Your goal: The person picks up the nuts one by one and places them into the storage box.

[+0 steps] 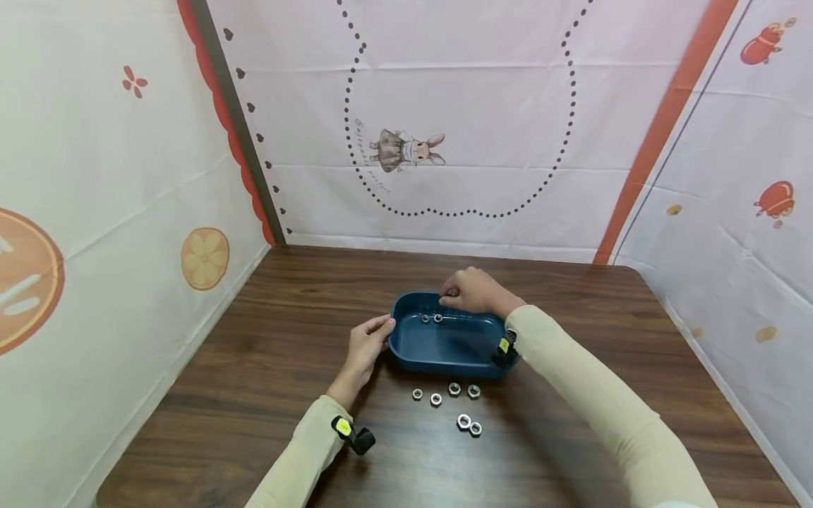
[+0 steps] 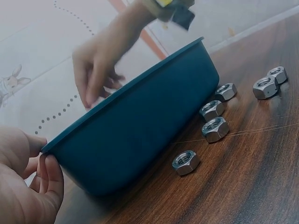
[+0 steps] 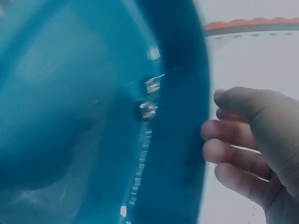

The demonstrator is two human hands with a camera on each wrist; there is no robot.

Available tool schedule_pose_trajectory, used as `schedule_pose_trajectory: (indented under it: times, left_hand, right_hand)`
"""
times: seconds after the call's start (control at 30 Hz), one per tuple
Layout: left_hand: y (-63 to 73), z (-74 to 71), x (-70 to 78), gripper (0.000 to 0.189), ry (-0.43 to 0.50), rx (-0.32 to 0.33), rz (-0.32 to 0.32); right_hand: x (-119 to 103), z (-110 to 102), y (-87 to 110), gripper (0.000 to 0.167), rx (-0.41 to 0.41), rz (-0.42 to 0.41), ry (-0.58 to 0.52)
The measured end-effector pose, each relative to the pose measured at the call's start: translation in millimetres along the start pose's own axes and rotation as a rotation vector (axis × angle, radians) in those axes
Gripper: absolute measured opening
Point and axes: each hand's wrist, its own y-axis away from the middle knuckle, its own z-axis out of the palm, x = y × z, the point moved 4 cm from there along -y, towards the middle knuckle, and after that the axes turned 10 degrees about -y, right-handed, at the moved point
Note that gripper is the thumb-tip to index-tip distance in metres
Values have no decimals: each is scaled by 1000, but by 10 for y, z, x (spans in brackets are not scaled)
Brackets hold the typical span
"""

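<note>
A dark blue plastic tub (image 1: 447,351) stands on the table. Its left end rim is pinched between the thumb and fingers of my left hand (image 1: 367,347), also close up in the left wrist view (image 2: 28,179). My right hand (image 1: 478,289) hovers by the far rim, fingers loosely bent, and nothing shows between them in the right wrist view (image 3: 261,140). Two small metal hex nuts lie inside the tub along its far side, one nut (image 1: 438,318) just right of the other nut (image 1: 425,319). They look blurred in the right wrist view.
Several hex nuts lie on the table in front of the tub, among them a left nut (image 1: 417,394) and a touching pair with a larger nut (image 1: 464,422). The wooden table (image 1: 305,317) meets printed cloth walls (image 1: 483,106) at the back and sides.
</note>
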Motion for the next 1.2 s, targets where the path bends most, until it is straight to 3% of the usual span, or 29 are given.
schedule_pose_trajectory:
  times: [0.2,0.33,0.47,0.67,0.83,1.2]
  left_hand:
    - [-31,-32,-8,36,-5,5,-12]
    - [-39,-43,-13,37,0,-1,-10]
    - [-39,-49,-11,38,19,-1,-10]
    - [-28,-38,-36,38,30,7,-30]
    - [-33,-9,-38,38,36,6,-41]
    - [-40,27,-38,36,36,10,-46]
  right_hand:
    - [-137,-335,365,19,231,67,-38]
    - [-209,-432,679,18,366,94,-63]
    - [-257,-350,992,14,472,96,-104]
    - [-408,6,1393,11,575,61,-169]
    - [-554,326,1648,14,593,43,-236]
    - [-593,884,1990,9,427,101,-276]
